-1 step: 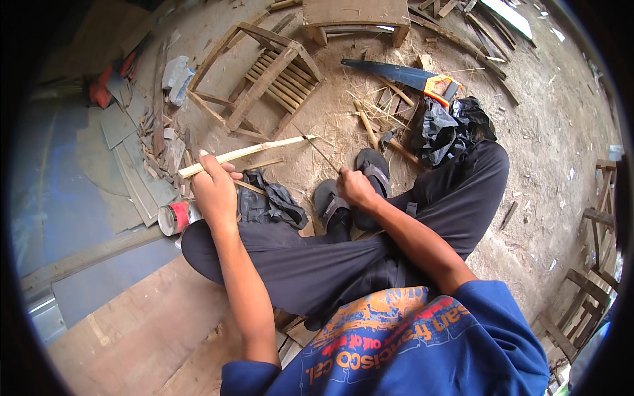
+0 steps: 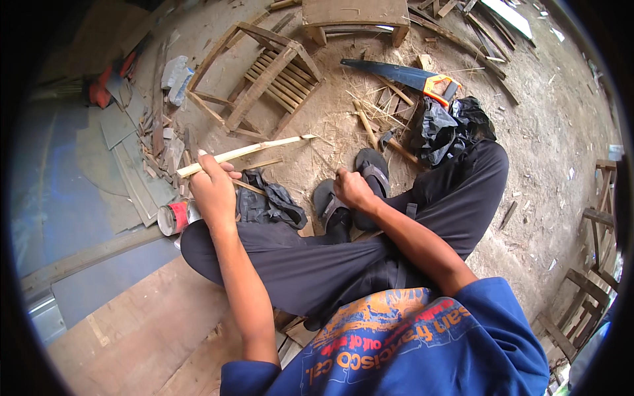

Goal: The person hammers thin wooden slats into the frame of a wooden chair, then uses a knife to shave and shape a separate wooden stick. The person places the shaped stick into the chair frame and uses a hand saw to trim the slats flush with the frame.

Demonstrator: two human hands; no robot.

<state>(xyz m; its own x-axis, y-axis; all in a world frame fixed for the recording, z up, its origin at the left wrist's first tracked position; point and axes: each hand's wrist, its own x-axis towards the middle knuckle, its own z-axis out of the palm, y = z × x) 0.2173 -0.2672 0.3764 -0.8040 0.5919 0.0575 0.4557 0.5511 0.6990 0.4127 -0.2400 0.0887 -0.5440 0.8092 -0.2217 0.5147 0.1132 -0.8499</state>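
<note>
My left hand (image 2: 214, 187) is closed around the thick end of a pale, split wood or bamboo stick (image 2: 254, 150). The stick points to the right and narrows to a tip with a small raised sliver. In my right hand (image 2: 354, 191), closed in a fist, is a thin-bladed knife (image 2: 323, 158). Its blade slants up and left toward the stick's tip; whether it touches is too fine to tell. The knife's handle is hidden by my fingers. Below the stick, by my left knee, lies crumpled black plastic (image 2: 272, 201).
A wooden frame with slats (image 2: 264, 79) lies ahead, near a low wooden stool (image 2: 356, 14). A handsaw (image 2: 396, 75), a hammer (image 2: 403, 150), shavings and a black plastic bag (image 2: 456, 129) are to the right. A red-labelled jar (image 2: 173, 218) stands left of my knee.
Both hands and the stick have shifted very slightly left. The knife blade has changed its angle a little and looks lighter and shorter.
</note>
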